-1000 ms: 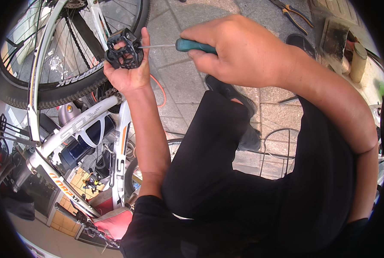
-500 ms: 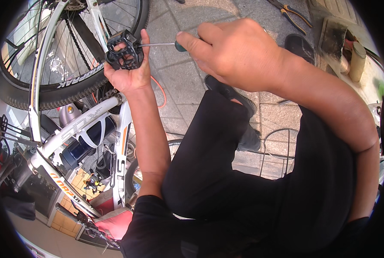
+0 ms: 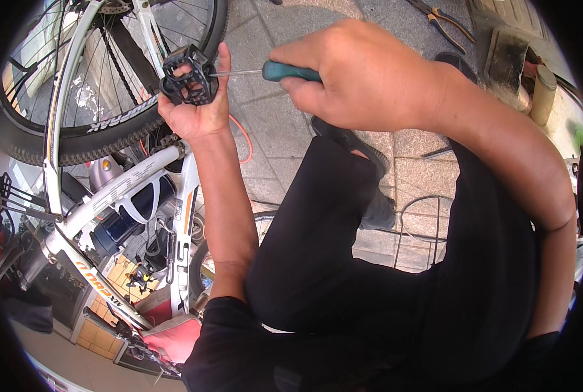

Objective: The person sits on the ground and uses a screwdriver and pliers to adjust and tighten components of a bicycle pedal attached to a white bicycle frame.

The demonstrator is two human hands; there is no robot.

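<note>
A black bicycle pedal [image 3: 190, 77] rests in my left hand [image 3: 199, 119], with fingers around its back and showing through the gaps in its cage. My right hand [image 3: 363, 78] grips the teal handle of a screwdriver [image 3: 290, 72] between thumb and curled fingers. The thin metal shaft runs left to the pedal's right side, and its tip reaches the pedal's edge by my left fingers. Just behind the pedal is the rear wheel [image 3: 128, 127] of a white bicycle, which lies to my left.
The white bicycle frame [image 3: 118, 189] carries a dark blue bottle [image 3: 115, 232] in a white cage. Pliers with black and orange handles [image 3: 445, 26] lie on the paving at the top right. A rusty metal box [image 3: 504, 62] stands farther right, beside a cylindrical can [image 3: 543, 95].
My right hand has shifted its grip on the screwdriver, so more of the teal handle shows. The left hand and pedal are almost unchanged.
</note>
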